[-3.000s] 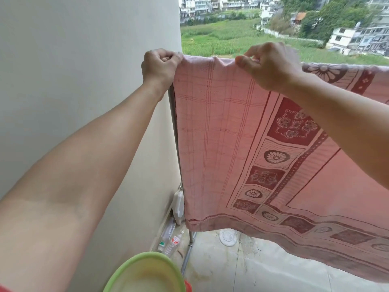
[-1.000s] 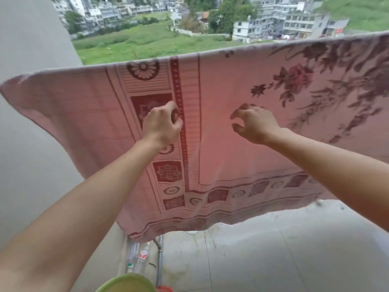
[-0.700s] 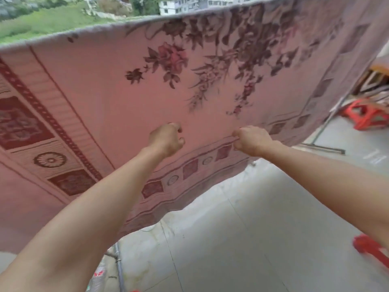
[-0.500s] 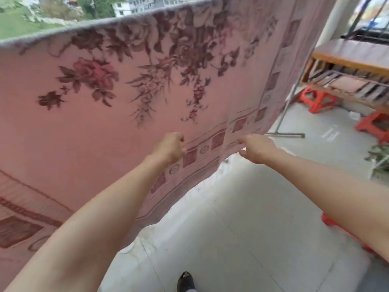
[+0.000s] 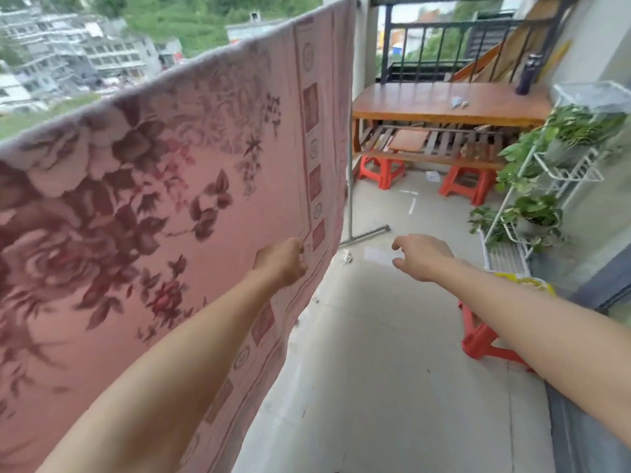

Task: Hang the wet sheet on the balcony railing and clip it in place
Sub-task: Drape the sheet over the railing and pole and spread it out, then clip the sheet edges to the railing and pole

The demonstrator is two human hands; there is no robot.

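Observation:
A pink sheet [image 5: 146, 206] with dark red flowers and a patterned border hangs spread over a high rail, filling the left half of the view. The rail is hidden under its top fold; a metal upright of the stand [image 5: 349, 186] shows at the sheet's right edge. My left hand [image 5: 281, 262] is closed against the sheet near its lower right border; whether it pinches the cloth is unclear. My right hand [image 5: 421, 257] hovers in the air to the right of the sheet, fingers apart, holding nothing. No clips are visible.
A wooden table [image 5: 444, 104] stands at the far end with red plastic stools [image 5: 382, 170] under it. A white plant rack [image 5: 546, 186] lines the right wall. Another red stool [image 5: 485, 339] sits under my right arm. A dark railing [image 5: 444, 35] closes the far end.
My view has swung right along the sheet from its left corner to its right end. Both hands came down from the top edge, and my right hand has come off the cloth.

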